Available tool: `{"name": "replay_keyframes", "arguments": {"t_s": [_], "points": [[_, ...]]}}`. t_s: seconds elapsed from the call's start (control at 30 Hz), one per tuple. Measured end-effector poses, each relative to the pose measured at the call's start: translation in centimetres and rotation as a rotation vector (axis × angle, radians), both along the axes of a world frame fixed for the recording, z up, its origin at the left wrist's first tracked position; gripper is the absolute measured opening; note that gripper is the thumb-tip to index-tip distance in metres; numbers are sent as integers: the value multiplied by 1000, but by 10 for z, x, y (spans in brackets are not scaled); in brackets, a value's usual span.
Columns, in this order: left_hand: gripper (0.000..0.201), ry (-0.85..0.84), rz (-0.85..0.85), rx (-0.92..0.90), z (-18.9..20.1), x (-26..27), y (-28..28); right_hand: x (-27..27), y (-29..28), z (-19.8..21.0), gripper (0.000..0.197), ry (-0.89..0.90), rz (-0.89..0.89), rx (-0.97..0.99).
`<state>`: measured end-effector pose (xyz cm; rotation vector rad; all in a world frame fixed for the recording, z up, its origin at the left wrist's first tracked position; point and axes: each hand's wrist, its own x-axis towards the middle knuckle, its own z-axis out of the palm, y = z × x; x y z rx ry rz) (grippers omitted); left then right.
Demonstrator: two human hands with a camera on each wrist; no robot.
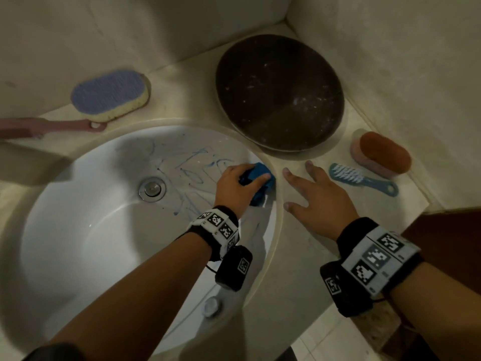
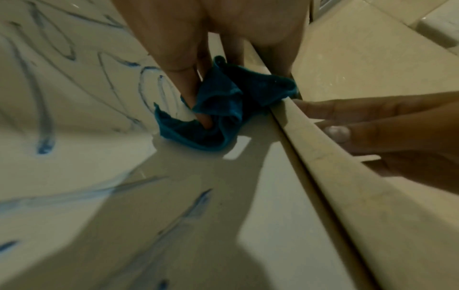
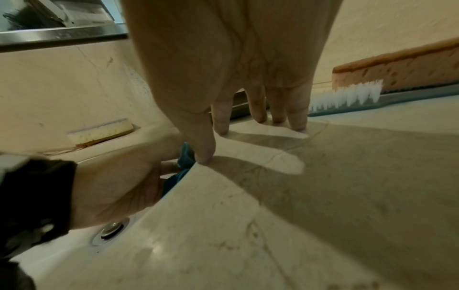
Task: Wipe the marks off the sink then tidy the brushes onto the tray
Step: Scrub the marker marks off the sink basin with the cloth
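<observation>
The left hand (image 1: 235,185) curls its fingers round a bunched blue cloth (image 1: 260,185), pressed on the sink (image 1: 78,230) wall just inside the right rim. The blue marks (image 1: 192,168) lie to the hand's left, toward the drain (image 1: 152,190), so the wipe likely runs that way. The right hand (image 1: 320,199) rests with fingers spread on the counter (image 1: 299,256), nearer the blue brush (image 1: 361,178).

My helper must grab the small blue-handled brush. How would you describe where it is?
Start at the dark round tray behind the sink. Right of it, beside the right hand, lies the teal brush with white bristles. Its neighbour is a handleless orange sponge.
</observation>
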<state>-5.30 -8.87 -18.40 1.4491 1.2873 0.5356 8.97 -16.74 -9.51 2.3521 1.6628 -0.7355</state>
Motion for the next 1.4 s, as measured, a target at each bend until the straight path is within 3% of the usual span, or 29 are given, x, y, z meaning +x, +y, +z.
{"name": "replay_keyframes", "arguments": {"t_s": [0.1,0.27,0.4,0.47,0.63,0.67,0.83,0.9,1.07,1.13,1.27,1.33,1.4], "points": [[37,64,-55,63,-5,-2,9,0,0,2,72,20,5,4],[39,244,-10,60,-8,-21,39,0,0,2,71,34,-6,9],[46,223,-402,72,-1,-20,-12,0,-1,1,71,35,-9,18],[45,233,-498,64,-5,-28,-19,1,0,1,71,26,-7,18],[40,165,-158,5,-1,-12,12,3,1,-1,71,22,-14,12],[40,158,-191,4,2,-11,7,3,0,-1,71,24,-14,14],[39,319,-727,29,8,-47,-39,0,-1,1,71,42,-16,28],[38,304,-696,-1,9,-48,-37,-1,0,1,71,35,-18,31],[28,133,-407,47,22,-7,0,0,0,-1,72,21,-11,38],[27,171,-529,60,22,-15,-7,-1,0,0,72,18,-9,26],[33,405,-939,57,6,-58,-35,-2,1,1,72,16,-16,21],[33,359,-833,67,4,-53,-29,-2,1,0,72,15,-21,23],[30,249,-513,56,8,-27,-11,-2,0,0,72,11,-19,21]]}}
